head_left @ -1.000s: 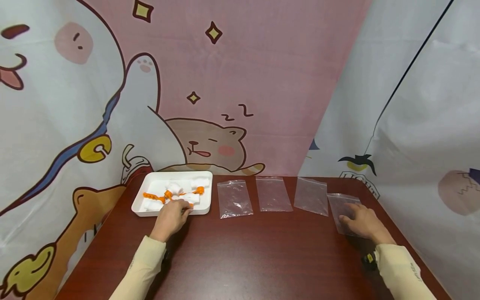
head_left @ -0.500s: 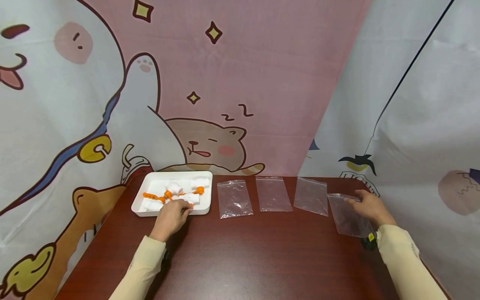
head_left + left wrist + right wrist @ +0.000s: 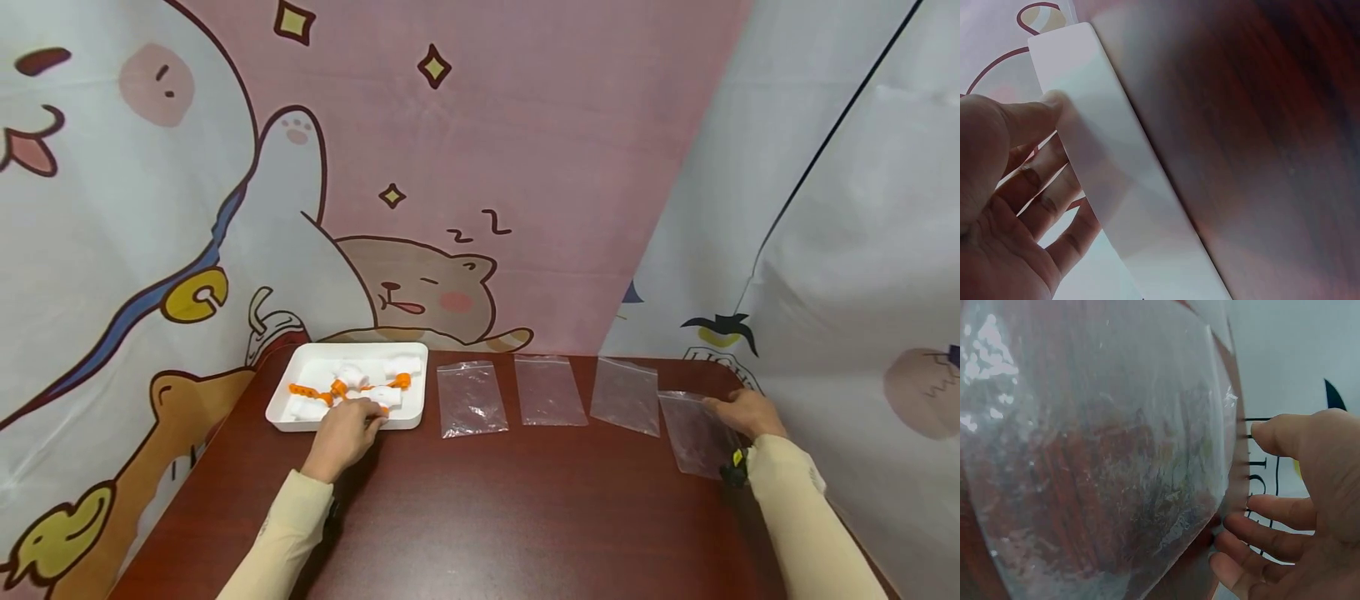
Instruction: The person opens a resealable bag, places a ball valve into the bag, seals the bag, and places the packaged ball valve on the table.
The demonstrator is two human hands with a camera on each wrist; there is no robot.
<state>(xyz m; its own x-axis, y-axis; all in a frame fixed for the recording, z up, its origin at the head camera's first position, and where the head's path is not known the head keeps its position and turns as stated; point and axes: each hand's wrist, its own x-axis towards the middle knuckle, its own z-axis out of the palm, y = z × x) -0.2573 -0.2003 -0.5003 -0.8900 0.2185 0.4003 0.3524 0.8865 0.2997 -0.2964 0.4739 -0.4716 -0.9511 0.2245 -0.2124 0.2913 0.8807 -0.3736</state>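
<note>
My left hand (image 3: 342,437) reaches over the near rim of a white tray (image 3: 407,418). In the left wrist view its thumb touches the tray's rim, while the fingertips are hidden behind the wall. Inside the tray lie several white bundles with orange straps (image 3: 309,393), their kind too small to tell. At the far right, my right hand (image 3: 752,414) is at the upper right edge of a clear zip bag (image 3: 693,437). The right wrist view shows its thumb and fingers (image 3: 1266,537) spread apart beside the bag, nothing between them.
Further clear zip bags lie in a row between the tray and the right hand: a left one (image 3: 471,400), a middle one (image 3: 551,392) and a right one (image 3: 626,396). Behind the dark wooden table (image 3: 525,517) hangs a printed cloth (image 3: 570,167).
My right hand has slid off the rightmost bag toward its upper right edge. The left hand stays at the tray. The head view has shifted slightly.
</note>
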